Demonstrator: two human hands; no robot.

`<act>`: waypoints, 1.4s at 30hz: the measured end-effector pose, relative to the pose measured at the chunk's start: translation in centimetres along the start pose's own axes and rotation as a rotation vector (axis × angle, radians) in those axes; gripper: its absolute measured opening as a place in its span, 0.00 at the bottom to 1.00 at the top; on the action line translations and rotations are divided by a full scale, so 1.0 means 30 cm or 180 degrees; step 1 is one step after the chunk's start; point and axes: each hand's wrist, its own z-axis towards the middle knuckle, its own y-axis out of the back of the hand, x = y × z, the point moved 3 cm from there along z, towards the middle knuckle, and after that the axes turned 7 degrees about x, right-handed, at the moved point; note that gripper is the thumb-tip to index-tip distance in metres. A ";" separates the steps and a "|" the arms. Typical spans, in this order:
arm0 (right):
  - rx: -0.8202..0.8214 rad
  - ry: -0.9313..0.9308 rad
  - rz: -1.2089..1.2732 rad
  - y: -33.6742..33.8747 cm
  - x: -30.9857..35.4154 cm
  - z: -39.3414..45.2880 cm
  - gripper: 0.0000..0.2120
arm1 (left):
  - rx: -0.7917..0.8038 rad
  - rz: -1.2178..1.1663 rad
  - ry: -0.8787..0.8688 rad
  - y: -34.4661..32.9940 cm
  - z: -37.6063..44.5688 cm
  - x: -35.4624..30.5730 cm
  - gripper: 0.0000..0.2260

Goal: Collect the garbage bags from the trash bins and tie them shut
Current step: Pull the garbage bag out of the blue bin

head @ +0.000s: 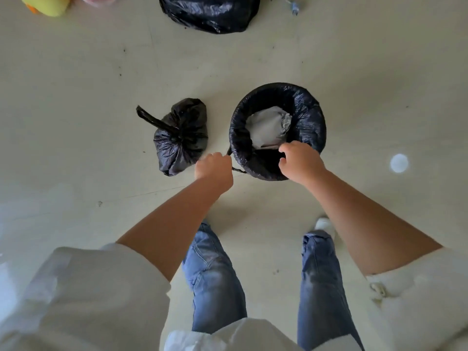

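A round trash bin lined with a black garbage bag point(307, 117) stands on the floor in front of me, with grey paper waste point(268, 126) inside. My left hand point(214, 169) grips the bag's black drawstring at the bin's near-left rim. At the near rim, my right hand point(300, 160) has its fingers curled over the bag's edge. A small black garbage bag point(181, 140), tied shut with its tail pointing up-left, lies on the floor just left of the bin.
A larger black garbage bag point(210, 12) lies on the floor at the top middle. A yellow plush toy point(46, 5) sits at the top left. My legs in blue jeans point(215, 274) stand below the bin on the pale floor.
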 end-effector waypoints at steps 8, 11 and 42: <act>0.0166 0.0831 -0.0182 -0.118 -0.248 -0.073 0.15 | 0.0067 -0.0727 0.0905 -0.137 -0.025 -0.308 0.14; 0.0236 0.0904 -0.0426 -0.183 -0.374 -0.081 0.13 | 0.0144 -0.0855 0.1148 -0.235 -0.020 -0.407 0.15; -0.0825 0.2570 0.0101 -0.497 -0.519 0.430 0.03 | -0.2475 -0.1072 -0.1008 -0.539 0.438 -0.383 0.08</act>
